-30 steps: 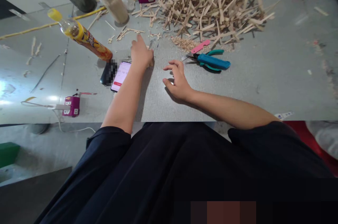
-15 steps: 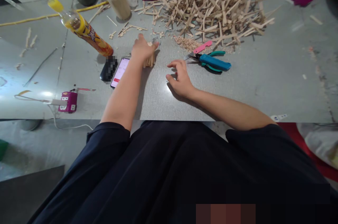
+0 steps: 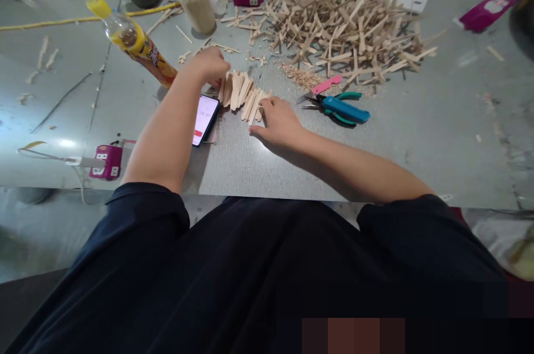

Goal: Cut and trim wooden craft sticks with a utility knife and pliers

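Sticks point(image 3: 236, 90) in a row, right fingers point(image 3: 270, 103) parted alongside, left fingers point(image 3: 223, 66) curled (hold unclear).

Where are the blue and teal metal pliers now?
The pliers lie right of centre in the head view, beside the pink-handled knife and right of the right hand.

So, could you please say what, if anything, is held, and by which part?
A grip cannot be told: the left hand is at the left end of the row of wooden sticks, the right hand at its right end.
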Action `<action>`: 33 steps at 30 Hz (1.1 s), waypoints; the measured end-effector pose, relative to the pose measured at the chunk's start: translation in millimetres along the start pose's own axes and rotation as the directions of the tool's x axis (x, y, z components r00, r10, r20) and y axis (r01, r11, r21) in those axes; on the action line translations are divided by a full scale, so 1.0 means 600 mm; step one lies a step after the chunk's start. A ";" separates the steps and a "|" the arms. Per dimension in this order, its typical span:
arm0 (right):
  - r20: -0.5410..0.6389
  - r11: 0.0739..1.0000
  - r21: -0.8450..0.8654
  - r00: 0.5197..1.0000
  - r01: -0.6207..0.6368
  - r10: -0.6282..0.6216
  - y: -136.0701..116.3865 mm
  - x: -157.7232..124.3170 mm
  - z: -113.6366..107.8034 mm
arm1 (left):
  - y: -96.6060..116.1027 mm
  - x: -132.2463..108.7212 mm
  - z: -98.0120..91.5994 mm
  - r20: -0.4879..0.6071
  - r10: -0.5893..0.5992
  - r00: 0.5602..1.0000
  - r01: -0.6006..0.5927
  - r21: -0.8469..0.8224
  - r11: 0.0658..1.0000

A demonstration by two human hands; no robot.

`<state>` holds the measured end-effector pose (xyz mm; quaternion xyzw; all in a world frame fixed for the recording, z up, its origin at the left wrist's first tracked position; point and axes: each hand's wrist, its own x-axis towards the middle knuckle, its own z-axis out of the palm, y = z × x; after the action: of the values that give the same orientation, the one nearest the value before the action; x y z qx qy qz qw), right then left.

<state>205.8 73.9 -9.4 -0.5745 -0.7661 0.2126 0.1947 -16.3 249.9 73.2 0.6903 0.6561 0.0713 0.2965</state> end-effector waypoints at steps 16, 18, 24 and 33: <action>0.131 0.995 -0.102 0.991 0.011 0.002 -0.014 0.129 0.046 | 0.008 -0.037 -0.014 0.090 -0.043 0.995 0.026 0.186 0.982; 0.097 0.996 -0.069 0.994 0.055 -0.048 -0.002 0.143 0.050 | 0.003 -0.028 -0.007 0.109 -0.026 0.994 0.011 0.140 0.990; 0.062 0.985 0.045 0.983 0.168 -0.171 0.041 0.160 0.053 | -0.012 -0.021 -0.002 0.161 -0.003 0.987 0.000 0.021 1.000; 0.063 0.984 -0.022 0.982 0.180 -0.178 0.035 0.112 0.039 | -0.016 -0.015 -0.004 0.052 0.018 0.998 -0.023 0.092 0.996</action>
<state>191.9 141.3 -36.7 -0.4993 -0.8229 0.2010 0.1819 -27.0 242.0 72.6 0.7116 0.6438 0.0264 0.2801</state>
